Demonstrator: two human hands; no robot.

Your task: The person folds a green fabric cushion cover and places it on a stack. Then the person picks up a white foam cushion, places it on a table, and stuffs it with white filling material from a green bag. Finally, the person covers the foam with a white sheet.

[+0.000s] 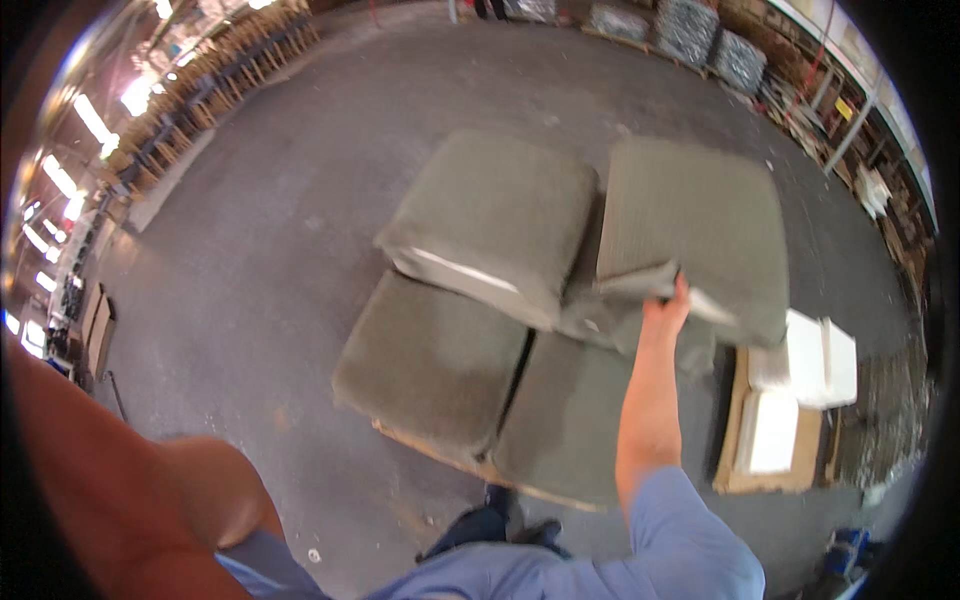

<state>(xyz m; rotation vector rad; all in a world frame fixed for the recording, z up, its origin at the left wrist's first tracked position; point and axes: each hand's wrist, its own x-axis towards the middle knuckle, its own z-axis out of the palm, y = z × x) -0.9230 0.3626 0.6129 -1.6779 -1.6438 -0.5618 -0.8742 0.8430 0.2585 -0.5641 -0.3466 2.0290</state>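
Observation:
Two large grey-green fabric-covered cushions sit on top of a stack in front of me, the upper left cushion [495, 200] and the upper right cushion [700, 220]. My right hand [665, 308] is closed on the near edge of the upper right cushion's fabric cover [640, 281], which is lifted into a fold. White shows under that edge and along the left cushion's near side. Below lie a lower left cushion [430, 360] and a lower right cushion [565, 415], side by side. My left arm [110, 470] is bent close at lower left; its hand is out of view.
A tan board [440, 446] edges out beneath the stack. To the right, white blocks [815, 360] lie by brown cardboard [727, 440]. Wrapped bundles [685, 32] stand at the back right, with rows of wooden-legged furniture [215, 90] far left. My feet [480, 525] are near the stack.

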